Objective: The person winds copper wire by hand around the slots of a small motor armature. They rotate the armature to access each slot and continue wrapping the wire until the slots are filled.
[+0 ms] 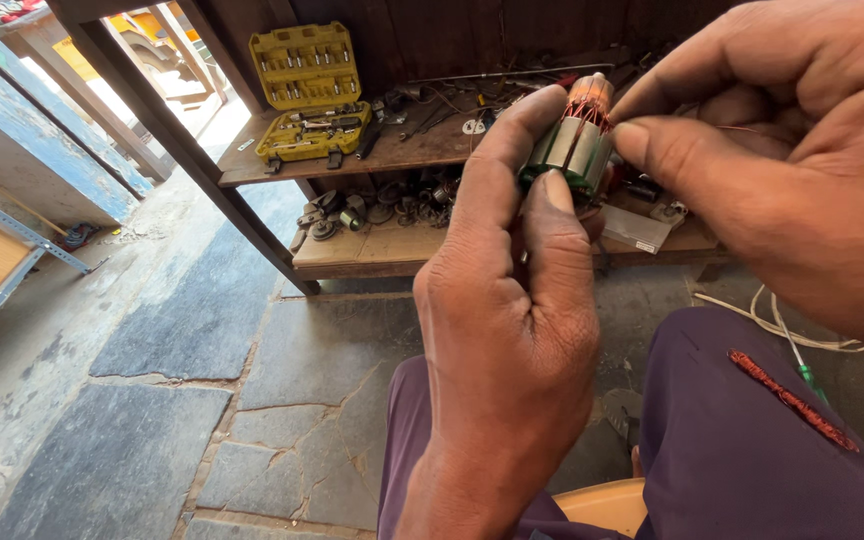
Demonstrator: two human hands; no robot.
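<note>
L hand: clamped on motor rotor, thumb + fingers wrapped round its green-edged steel core, held up centre-right.
R hand: touching rotor from right, thumb tip on core; pinching a thin copper wire, too fine to see clearly.
Rotor: upright-ish, copper end on top, above lap.
Lap: purple trousers, red-brown wire strip lying on right thigh.
Far: wooden shelf w/ open yellow socket set, loose metal parts below.
Right floor: white cable, green-handled screwdriver.
</note>
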